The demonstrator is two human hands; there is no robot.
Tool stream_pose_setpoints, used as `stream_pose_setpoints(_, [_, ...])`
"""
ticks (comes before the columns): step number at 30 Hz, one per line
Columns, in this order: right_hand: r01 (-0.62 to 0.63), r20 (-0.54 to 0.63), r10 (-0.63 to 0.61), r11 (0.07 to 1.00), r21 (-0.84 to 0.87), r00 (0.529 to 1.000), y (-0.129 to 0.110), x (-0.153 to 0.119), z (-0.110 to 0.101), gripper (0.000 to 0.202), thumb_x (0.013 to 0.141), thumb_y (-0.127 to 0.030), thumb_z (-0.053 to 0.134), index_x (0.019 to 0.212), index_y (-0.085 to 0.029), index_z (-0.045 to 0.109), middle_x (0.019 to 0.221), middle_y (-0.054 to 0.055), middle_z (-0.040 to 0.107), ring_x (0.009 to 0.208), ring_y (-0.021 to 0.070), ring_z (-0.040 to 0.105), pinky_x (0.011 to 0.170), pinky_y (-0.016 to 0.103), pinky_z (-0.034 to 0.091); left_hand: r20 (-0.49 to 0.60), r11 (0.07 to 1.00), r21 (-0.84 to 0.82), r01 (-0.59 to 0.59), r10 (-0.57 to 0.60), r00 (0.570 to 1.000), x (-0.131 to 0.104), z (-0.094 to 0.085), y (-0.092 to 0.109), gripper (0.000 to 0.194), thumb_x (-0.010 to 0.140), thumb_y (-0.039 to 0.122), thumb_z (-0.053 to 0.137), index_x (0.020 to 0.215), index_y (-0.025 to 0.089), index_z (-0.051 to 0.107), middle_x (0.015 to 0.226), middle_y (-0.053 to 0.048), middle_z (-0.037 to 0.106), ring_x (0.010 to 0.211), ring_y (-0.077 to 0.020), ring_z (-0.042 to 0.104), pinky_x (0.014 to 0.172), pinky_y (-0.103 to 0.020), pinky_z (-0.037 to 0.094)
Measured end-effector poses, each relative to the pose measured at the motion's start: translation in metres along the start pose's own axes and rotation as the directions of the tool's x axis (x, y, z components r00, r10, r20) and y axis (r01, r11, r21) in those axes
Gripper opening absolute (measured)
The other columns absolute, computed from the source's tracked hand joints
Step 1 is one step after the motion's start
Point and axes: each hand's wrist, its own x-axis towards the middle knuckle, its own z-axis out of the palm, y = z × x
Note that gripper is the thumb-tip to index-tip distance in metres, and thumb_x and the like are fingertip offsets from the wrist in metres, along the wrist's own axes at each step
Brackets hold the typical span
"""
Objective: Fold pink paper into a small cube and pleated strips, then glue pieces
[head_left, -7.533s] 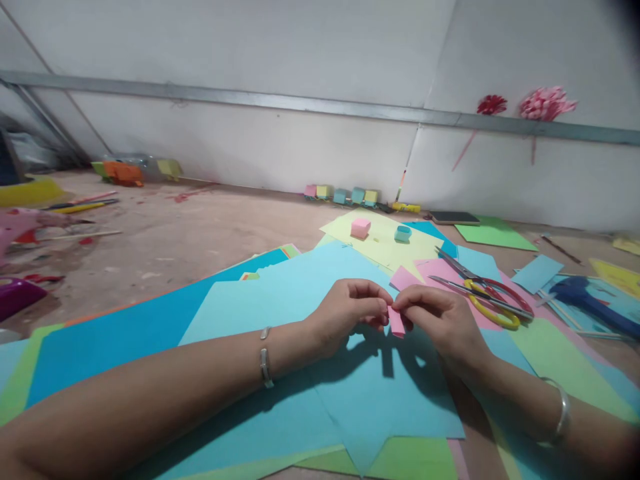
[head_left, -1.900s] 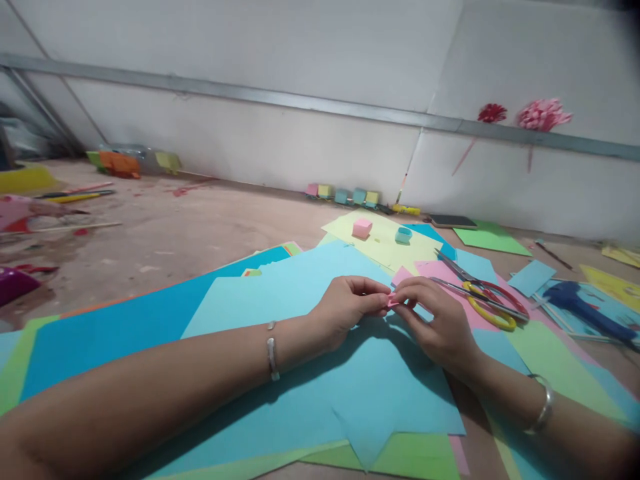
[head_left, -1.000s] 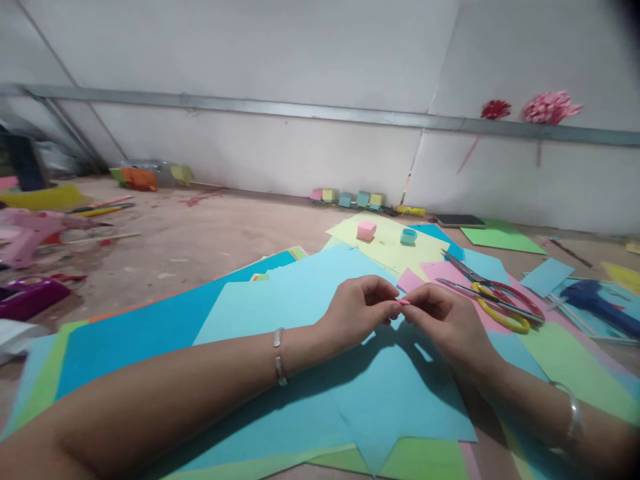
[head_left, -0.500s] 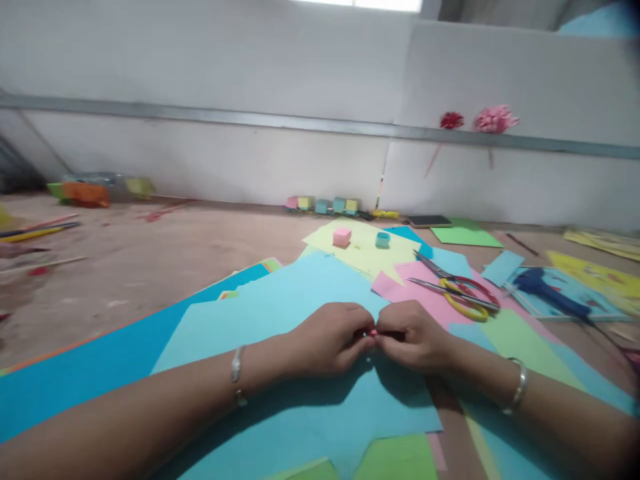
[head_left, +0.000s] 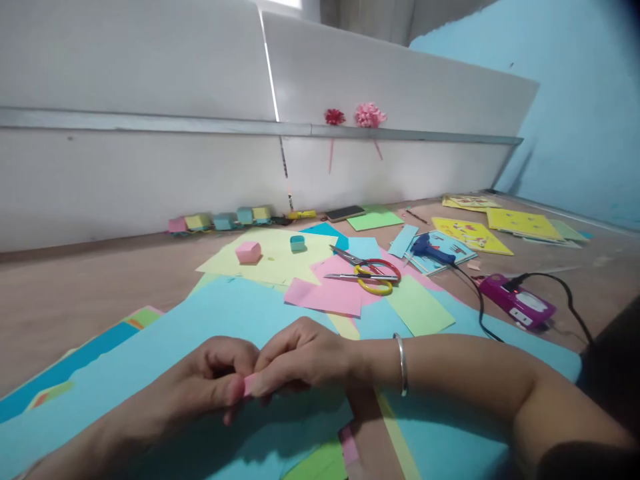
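My left hand and my right hand meet over a large light-blue paper sheet. Both are closed on a small piece of pink paper, pinched between thumbs and fingers; most of it is hidden, so its shape cannot be told. Beyond the hands, a pink paper box and a smaller teal paper box rest on a pale yellow sheet. Scissors with red and yellow handles lie spread on pink paper, to the right.
A blue glue gun lies at right, its cord near a purple power strip. Along the white board stand several small paper boxes and a dark phone. Yellow cards lie at far right. Two paper flowers hang on the rail.
The view has turned right, bringing the power strip and blue wall into sight. My hands now appear lower and further left in view, still together on the pink paper, with more of it showing.
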Motion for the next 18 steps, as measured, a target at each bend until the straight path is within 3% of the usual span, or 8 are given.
stream_pose_setpoints(4, [0.128, 0.005, -0.133, 0.947, -0.294, 0.991, 0.005, 0.002, 0.002, 0.023, 0.072, -0.019, 0.065, 0.054, -0.016, 0.051, 0.05, -0.009, 0.039, 0.052, 0.0042, 0.035, 0.051, 0.019, 0.029, 0.03, 0.994, 0.002, 0.106, -0.106, 0.994, 0.0, -0.002, -0.001, 0.042, 0.065, 0.055, 0.076, 0.055, 0.017, 0.064, 0.05, -0.002, 0.054, 0.047, -0.011, 0.039, 0.047, -0.023, 0.024])
stream_pose_setpoints(6, [0.182, -0.037, -0.218, 0.883, -0.432, 0.975, 0.006, 0.005, -0.002, 0.029, 0.076, -0.02, 0.063, 0.052, -0.016, 0.046, 0.051, -0.009, 0.036, 0.052, 0.0044, 0.033, 0.05, 0.019, 0.029, -0.062, 0.995, -0.001, 0.095, -0.095, 0.994, 0.003, -0.001, 0.001, 0.045, 0.064, 0.058, 0.076, 0.056, 0.016, 0.061, 0.047, 0.001, 0.048, 0.045, -0.0085, 0.033, 0.045, -0.022, 0.019])
stream_pose_setpoints(8, [0.194, -0.139, -0.314, 0.819, -0.54, 0.939, 0.004, 0.009, -0.009, 0.028, 0.083, -0.027, 0.059, 0.058, -0.016, 0.05, 0.053, -0.008, 0.039, 0.052, 0.0051, 0.036, 0.049, 0.018, 0.03, -0.236, 0.999, -0.019, 0.034, -0.038, 0.971, 0.008, 0.002, 0.002, 0.046, 0.065, 0.06, 0.074, 0.058, 0.017, 0.059, 0.046, 0.003, 0.044, 0.044, -0.0075, 0.028, 0.043, -0.021, 0.017])
stream_pose_setpoints(10, [0.124, -0.287, -0.413, 0.729, -0.674, 0.864, -0.001, 0.013, -0.018, 0.03, 0.093, -0.033, 0.047, 0.07, -0.016, 0.057, 0.057, -0.006, 0.046, 0.053, 0.0063, 0.042, 0.05, 0.019, 0.035, -0.45, 0.999, 0.034, -0.01, 0.024, 0.893, 0.014, 0.004, 0.004, 0.045, 0.072, 0.058, 0.069, 0.059, 0.017, 0.058, 0.048, 0.004, 0.043, 0.046, -0.0078, 0.03, 0.044, -0.02, 0.02])
stream_pose_setpoints(13, [-0.081, -0.419, -0.491, 0.572, -0.817, 0.763, -0.008, 0.018, -0.035, 0.036, 0.099, -0.032, 0.032, 0.08, -0.015, 0.058, 0.064, -0.002, 0.052, 0.057, 0.0091, 0.048, 0.054, 0.021, 0.04, -0.622, 0.976, 0.211, 0.059, 0.088, 0.778, 0.019, 0.005, 0.004, 0.045, 0.075, 0.054, 0.066, 0.053, 0.016, 0.056, 0.046, 0.002, 0.047, 0.046, -0.0085, 0.034, 0.045, -0.021, 0.024])
stream_pose_setpoints(16, [-0.211, -0.425, -0.502, 0.427, -0.879, 0.753, -0.008, 0.021, -0.048, 0.016, 0.092, -0.02, 0.045, 0.085, -0.015, 0.059, 0.077, 0.003, 0.059, 0.071, 0.0136, 0.053, 0.064, 0.025, 0.041, -0.748, 0.966, 0.26, -0.01, 0.208, 0.631, 0.019, 0.005, 0.003, 0.047, 0.079, 0.051, 0.061, 0.047, 0.018, 0.049, 0.043, 0.002, 0.043, 0.046, -0.0094, 0.035, 0.046, -0.022, 0.028])
stream_pose_setpoints(18, [-0.308, -0.418, -0.496, 0.29, -0.906, 0.761, -0.004, 0.021, -0.053, 0.009, 0.087, -0.017, 0.054, 0.09, -0.015, 0.061, 0.09, 0.008, 0.061, 0.083, 0.0189, 0.054, 0.069, 0.029, 0.041, -0.772, 0.962, 0.257, -0.09, 0.26, 0.581, 0.019, 0.005, 0.001, 0.047, 0.082, 0.051, 0.057, 0.048, 0.019, 0.048, 0.044, 0.002, 0.043, 0.045, -0.0098, 0.036, 0.046, -0.022, 0.029])
